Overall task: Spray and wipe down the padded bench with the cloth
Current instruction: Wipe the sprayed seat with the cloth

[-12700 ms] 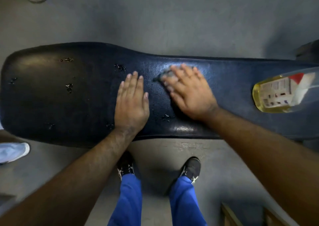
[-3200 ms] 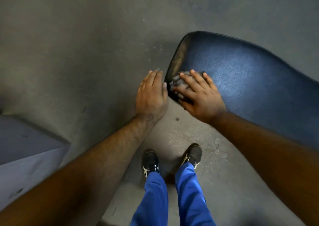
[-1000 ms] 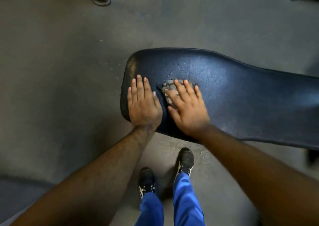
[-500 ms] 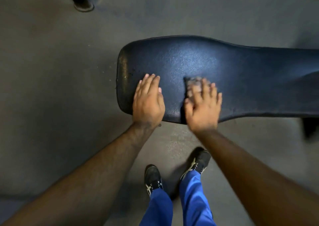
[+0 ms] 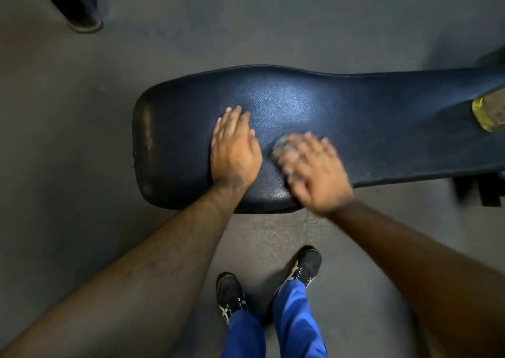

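Note:
The dark blue padded bench (image 5: 369,117) runs from the centre-left to the right edge, with a damp sheen near its wide end. My left hand (image 5: 235,152) lies flat on the pad, fingers together, holding nothing. My right hand (image 5: 314,171), blurred by motion, presses a small grey cloth (image 5: 282,145) onto the pad near the front edge; most of the cloth is hidden under the fingers. A spray bottle with yellow liquid (image 5: 490,111) lies on the bench at the far right, cut off by the frame.
Grey floor surrounds the bench. A dark post with a round foot (image 5: 82,15) stands at the upper left. My feet in black shoes (image 5: 270,283) stand just in front of the bench. A dark bench support (image 5: 481,190) shows under the right part.
My right hand with the cloth has slid right along the pad and both hands sit further from the bench's left end. The spray bottle has come into view at the right.

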Motion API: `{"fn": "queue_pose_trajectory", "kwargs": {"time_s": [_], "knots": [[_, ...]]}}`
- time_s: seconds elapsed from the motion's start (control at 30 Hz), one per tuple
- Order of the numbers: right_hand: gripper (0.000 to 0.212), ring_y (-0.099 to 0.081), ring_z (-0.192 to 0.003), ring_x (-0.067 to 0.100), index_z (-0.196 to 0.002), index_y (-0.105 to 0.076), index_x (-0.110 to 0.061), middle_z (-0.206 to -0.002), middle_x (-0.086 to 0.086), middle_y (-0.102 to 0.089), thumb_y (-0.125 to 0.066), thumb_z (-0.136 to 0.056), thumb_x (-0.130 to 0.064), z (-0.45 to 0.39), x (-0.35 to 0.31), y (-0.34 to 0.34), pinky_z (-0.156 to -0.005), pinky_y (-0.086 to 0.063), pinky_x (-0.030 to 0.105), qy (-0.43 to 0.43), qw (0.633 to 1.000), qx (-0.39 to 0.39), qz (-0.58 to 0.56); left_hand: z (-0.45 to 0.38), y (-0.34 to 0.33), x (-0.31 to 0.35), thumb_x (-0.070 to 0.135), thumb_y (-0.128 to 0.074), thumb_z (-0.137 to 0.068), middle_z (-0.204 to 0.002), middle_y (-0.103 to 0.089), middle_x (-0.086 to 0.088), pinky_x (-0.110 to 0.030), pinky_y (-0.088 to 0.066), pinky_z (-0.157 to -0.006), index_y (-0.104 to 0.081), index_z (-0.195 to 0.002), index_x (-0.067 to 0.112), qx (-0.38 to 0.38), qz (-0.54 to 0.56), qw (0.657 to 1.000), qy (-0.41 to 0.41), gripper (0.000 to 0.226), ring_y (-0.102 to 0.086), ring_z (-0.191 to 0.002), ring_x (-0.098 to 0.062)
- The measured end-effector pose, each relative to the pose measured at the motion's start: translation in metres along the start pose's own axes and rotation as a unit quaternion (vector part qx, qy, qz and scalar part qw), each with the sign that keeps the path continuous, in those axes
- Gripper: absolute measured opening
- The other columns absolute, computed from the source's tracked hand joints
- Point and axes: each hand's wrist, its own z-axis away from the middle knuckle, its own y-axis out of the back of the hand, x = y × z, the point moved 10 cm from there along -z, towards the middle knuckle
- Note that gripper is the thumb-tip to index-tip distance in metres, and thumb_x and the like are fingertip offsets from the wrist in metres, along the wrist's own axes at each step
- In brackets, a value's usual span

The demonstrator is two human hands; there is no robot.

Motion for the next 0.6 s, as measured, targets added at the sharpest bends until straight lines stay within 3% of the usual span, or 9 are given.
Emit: {"fn": "queue_pose_trajectory", "kwargs": {"time_s": [0.07,0.1,0.13,0.2,0.27,0.4,0.53,0.57,0.6], "knots": [[0.059,-0.027,-0.15,0.037,-0.146,-0.049,-0.025,-0.159,0.011,-0.038,-0.037,-0.09,-0.04,-0.02,0.05,0.01,-0.12,-0.02,0.06,-0.216,0.975,0.032,-0.029,0.004,-0.009,0.002,0.025,-0.042,-0.096,-0.15,-0.045,-0.014,-0.041,-0.021,-0.121,-0.051,-0.139,0.004,-0.006,-0.075,0.997,-0.005,0.048,-0.035,-0.143,-0.027],[0.06,-0.023,-0.151,0.037,-0.148,-0.046,-0.026,-0.161,0.01,-0.035,-0.035,-0.09,-0.041,-0.025,0.046,0.008,-0.122,-0.017,0.058,-0.255,0.966,0.027,-0.029,0.005,-0.012,0.004,0.027,-0.039,-0.098,-0.152,-0.042,-0.014,-0.042,-0.02,-0.121,-0.048,-0.141,0.004,-0.013,-0.108,0.994,-0.011,0.05,-0.033,-0.144,-0.027],[0.06,-0.021,-0.152,0.036,-0.149,-0.045,-0.027,-0.162,0.009,-0.032,-0.034,-0.092,-0.041,-0.031,0.025,0.007,-0.122,-0.015,0.057,-0.207,0.978,0.016,-0.025,0.005,-0.014,0.006,0.029,-0.036,-0.099,-0.153,-0.039,-0.015,-0.043,-0.02,-0.121,-0.046,-0.143,0.004,-0.02,-0.133,0.991,-0.016,0.051,-0.031,-0.145,-0.028],[0.056,-0.022,-0.152,0.034,-0.149,-0.045,-0.028,-0.163,0.008,-0.031,-0.036,-0.095,-0.038,-0.031,-0.015,-0.001,-0.123,-0.014,0.056,-0.011,0.998,-0.048,-0.036,0.003,-0.015,0.008,0.029,-0.034,-0.1,-0.155,-0.036,-0.016,-0.044,-0.019,-0.121,-0.042,-0.145,0.004,-0.033,-0.162,0.986,-0.016,0.053,-0.029,-0.146,-0.028],[0.055,-0.026,-0.151,0.034,-0.148,-0.046,-0.028,-0.162,0.008,-0.033,-0.037,-0.095,-0.037,-0.04,0.005,0.006,-0.123,-0.016,0.055,0.087,0.993,-0.074,-0.016,0.002,-0.018,0.007,0.029,-0.034,-0.1,-0.156,-0.033,-0.016,-0.043,-0.017,-0.122,-0.039,-0.147,0.004,-0.051,-0.175,0.983,-0.013,0.053,-0.027,-0.147,-0.028],[0.063,-0.026,-0.149,0.041,-0.15,-0.042,-0.023,-0.162,0.012,-0.031,-0.033,-0.091,-0.043,-0.098,0.065,0.012,-0.121,-0.016,0.058,-0.182,0.983,-0.028,-0.018,0.001,-0.02,0.006,0.031,-0.033,-0.101,-0.158,-0.03,-0.014,-0.043,-0.015,-0.122,-0.036,-0.149,0.005,-0.076,-0.197,0.977,-0.001,0.055,-0.023,-0.148,-0.027],[0.055,-0.028,-0.149,0.036,-0.149,-0.046,-0.025,-0.16,0.007,-0.037,-0.038,-0.096,-0.04,-0.111,0.0,0.001,-0.122,-0.017,0.057,0.079,0.995,-0.061,-0.028,0.001,-0.018,0.007,0.032,-0.038,-0.099,-0.157,-0.033,-0.015,-0.044,-0.018,-0.121,-0.039,-0.147,0.003,-0.068,-0.201,0.977,0.0,0.056,-0.025,-0.147,-0.028],[0.055,-0.029,-0.149,0.035,-0.148,-0.047,-0.025,-0.159,0.008,-0.039,-0.038,-0.095,-0.04,-0.125,0.017,0.005,-0.121,-0.019,0.057,0.066,0.996,-0.048,-0.027,0.001,-0.018,0.007,0.032,-0.039,-0.099,-0.157,-0.033,-0.015,-0.044,-0.019,-0.121,-0.039,-0.147,0.004,-0.067,-0.2,0.978,0.004,0.056,-0.025,-0.148,-0.028],[0.057,-0.03,-0.148,0.036,-0.147,-0.048,-0.024,-0.159,0.009,-0.039,-0.037,-0.094,-0.04,-0.143,0.041,0.009,-0.121,-0.019,0.058,-0.014,0.999,-0.036,-0.031,0.001,-0.018,0.006,0.032,-0.04,-0.099,-0.157,-0.032,-0.014,-0.044,-0.019,-0.121,-0.039,-0.148,0.004,-0.066,-0.2,0.978,0.006,0.056,-0.024,-0.148,-0.027]]}}
